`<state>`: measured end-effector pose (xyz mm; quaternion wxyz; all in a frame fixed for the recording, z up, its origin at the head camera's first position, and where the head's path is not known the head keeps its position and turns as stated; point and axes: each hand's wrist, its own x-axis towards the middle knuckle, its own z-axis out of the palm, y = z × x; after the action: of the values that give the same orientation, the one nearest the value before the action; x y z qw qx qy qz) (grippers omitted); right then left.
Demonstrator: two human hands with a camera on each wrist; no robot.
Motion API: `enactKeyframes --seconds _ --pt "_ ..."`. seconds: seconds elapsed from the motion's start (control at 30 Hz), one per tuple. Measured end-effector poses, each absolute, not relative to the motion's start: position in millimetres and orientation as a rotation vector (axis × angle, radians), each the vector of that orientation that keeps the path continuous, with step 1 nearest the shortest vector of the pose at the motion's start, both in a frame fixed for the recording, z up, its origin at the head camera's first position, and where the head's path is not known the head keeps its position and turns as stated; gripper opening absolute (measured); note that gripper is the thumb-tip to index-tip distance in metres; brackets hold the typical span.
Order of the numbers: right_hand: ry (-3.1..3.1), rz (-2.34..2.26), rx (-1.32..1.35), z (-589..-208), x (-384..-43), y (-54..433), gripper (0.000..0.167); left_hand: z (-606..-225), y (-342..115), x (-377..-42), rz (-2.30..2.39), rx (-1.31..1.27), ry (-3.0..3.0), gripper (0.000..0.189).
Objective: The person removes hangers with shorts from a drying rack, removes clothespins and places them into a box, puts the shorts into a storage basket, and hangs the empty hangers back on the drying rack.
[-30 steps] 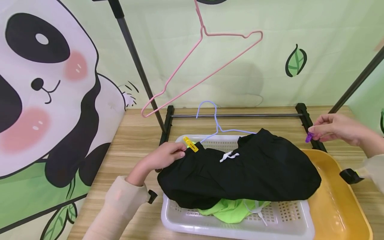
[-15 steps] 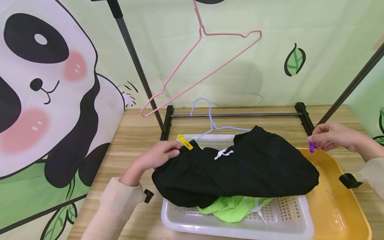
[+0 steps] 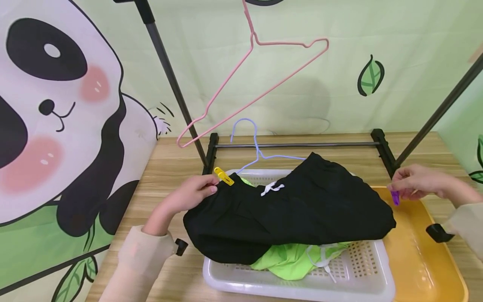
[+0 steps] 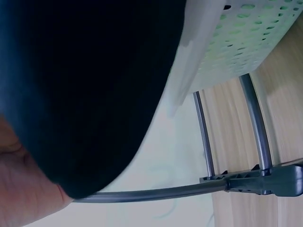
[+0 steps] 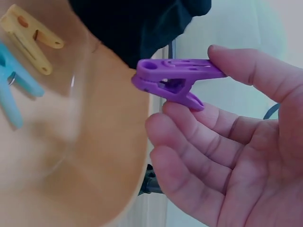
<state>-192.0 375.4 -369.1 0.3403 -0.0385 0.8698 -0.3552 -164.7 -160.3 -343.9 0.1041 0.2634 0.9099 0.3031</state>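
From my distant seat I began on the left, where the left hand [image 3: 196, 192] pinched the side of the black garment [image 3: 294, 209] just beside a yellow clip [image 3: 224, 176]. That clip sat slantwise on the left corner of the waistband. The left wrist view was mostly dark cloth, so I could not make out fairly how the fingertips met it.

Rightward, the garment stretched over the white basket [image 3: 298, 289], its long axis running left to right, with green cloth [image 3: 286, 262] showing at its near edge. A blue hanger [image 3: 259, 153] stuck out on the far side, and its right arm went out of sight behind the raised right corner of the waistband. A white drawstring [image 3: 272, 188] lay between the two corners, nearer the left one.

At the far right, above the orange tray [image 3: 419, 251], the right hand [image 3: 416, 183] held a purple clip [image 3: 395, 198] between thumb and fingers. The right wrist view showed its long axis pointing away from the palm, nose toward the black cloth and apparently apart from it.

I judged that gap the one that mattered: the unclipped waistband corner lay left of the purple clip and farther off, well apart from it, while the garment's right edge was near. Of the two, the left hand was slightly nearer that corner, yet the right had the clip.
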Motion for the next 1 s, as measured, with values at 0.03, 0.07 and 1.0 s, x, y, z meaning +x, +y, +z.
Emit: enactKeyframes --seconds 0.03,0.07,1.0 --pt "2.256 -0.924 -0.094 -370.1 -191.7 375.5 0.027 -343.6 -161.0 -164.6 0.894 0.771 2.687 0.006" --pt "2.246 -0.925 -0.089 -371.2 -191.4 375.6 0.026 -343.2 -161.6 -164.4 0.898 0.767 2.688 0.006" --pt "2.174 -0.865 -0.094 -405.1 -180.8 371.4 0.021 -341.4 -169.7 -162.7 0.859 0.693 2.734 0.012"
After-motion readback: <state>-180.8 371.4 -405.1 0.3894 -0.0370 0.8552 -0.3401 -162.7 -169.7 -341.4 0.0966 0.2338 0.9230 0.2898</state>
